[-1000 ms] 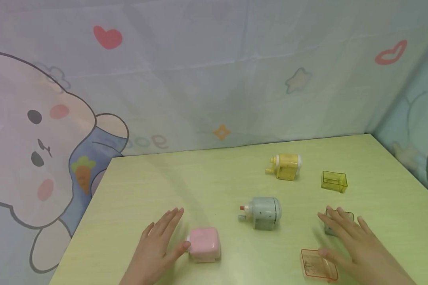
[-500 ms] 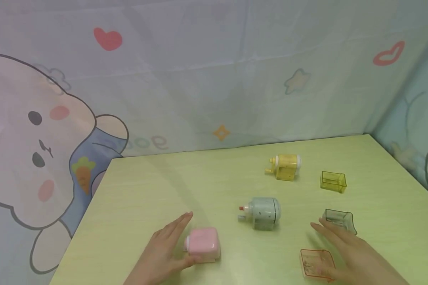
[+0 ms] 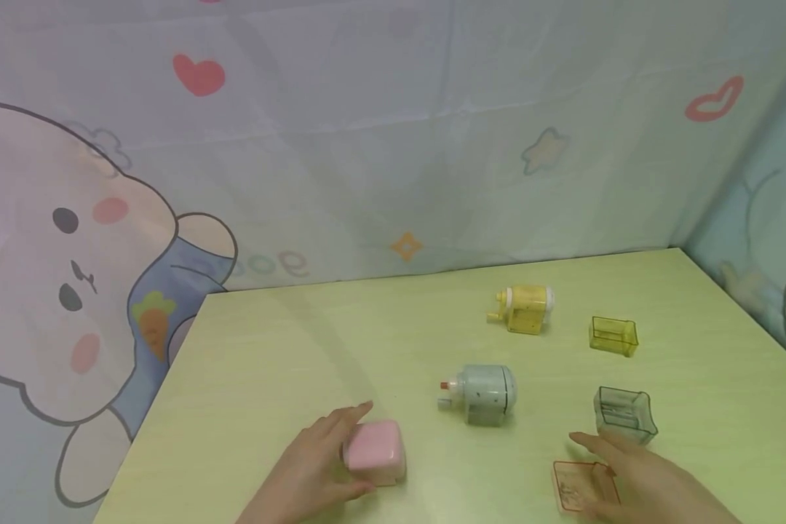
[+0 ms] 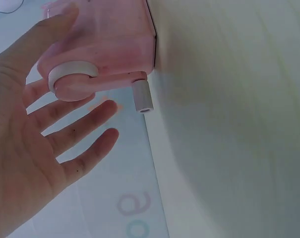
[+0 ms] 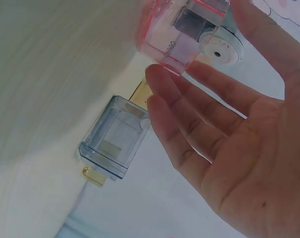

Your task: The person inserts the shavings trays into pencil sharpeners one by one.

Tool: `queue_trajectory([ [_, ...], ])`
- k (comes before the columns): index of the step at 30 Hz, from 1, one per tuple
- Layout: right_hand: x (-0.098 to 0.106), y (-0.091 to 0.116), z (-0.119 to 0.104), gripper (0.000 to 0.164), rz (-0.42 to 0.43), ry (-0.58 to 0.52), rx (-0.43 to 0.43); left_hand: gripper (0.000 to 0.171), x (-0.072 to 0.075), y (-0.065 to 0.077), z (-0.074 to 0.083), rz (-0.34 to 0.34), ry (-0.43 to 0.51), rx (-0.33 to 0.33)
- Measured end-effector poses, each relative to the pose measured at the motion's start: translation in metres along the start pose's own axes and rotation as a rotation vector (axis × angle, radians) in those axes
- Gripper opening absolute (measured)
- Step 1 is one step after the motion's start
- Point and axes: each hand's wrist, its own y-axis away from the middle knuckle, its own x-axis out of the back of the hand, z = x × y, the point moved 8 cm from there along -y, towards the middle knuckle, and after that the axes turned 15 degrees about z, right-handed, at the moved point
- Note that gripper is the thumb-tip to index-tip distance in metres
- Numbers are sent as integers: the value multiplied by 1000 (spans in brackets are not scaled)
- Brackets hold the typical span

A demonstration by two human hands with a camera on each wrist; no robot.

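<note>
A pink hand-crank pencil sharpener [image 3: 375, 450] sits on the table, its crank [image 4: 110, 82] plain in the left wrist view. My left hand [image 3: 311, 466] is around its left side, with thumb in front and fingers behind, loosely extended; contact cannot be told. Over at the right, my right hand [image 3: 651, 480] hovers by a clear pink shavings tray [image 3: 575, 486], its thumb overlapping the tray in the head view. The fingers there are relaxed and partly hide a clear grey tray [image 3: 624, 409]. Between the hands stands a grey sharpener [image 3: 487, 394] with a reddish tip.
Farther back stand a yellow sharpener [image 3: 528, 308] and a clear yellow tray [image 3: 613, 336]. The pale yellow-green table [image 3: 288, 349] ends at a printed cloth backdrop [image 3: 367, 145], with another cloth along the right side.
My left hand has moved right, closer around the pink sharpener. The right hand has come down and inward over the pink tray, uncovering more of the grey tray. The objects have stayed put.
</note>
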Motion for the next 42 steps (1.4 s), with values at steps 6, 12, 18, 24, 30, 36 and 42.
queue_trajectory([
  [6, -5, 1, 5, 79, -35, 33, -18, 87, -2, -1, 3, -4, 5, -34],
  [12, -2, 4, -9, 87, 33, 92, 92, 81, -5, -1, 2, -10, 22, -37],
  [18, -4, 5, -10, 87, 49, 147, 128, 77, -7, 0, 1, -25, 47, -15],
  [24, -10, 5, -7, 69, -8, 63, 152, 73, -8, 0, 1, -17, 56, -23],
  [30, -13, 4, -5, 59, -45, -3, 158, 69, -10, 1, -1, -14, 102, -16],
  [36, -14, 4, -5, 57, -30, 18, 167, 67, -11, 1, -1, -17, 156, 0],
  [42, -14, 3, -9, 53, -4, 5, 207, 67, -11, 1, 1, -18, 154, -1],
])
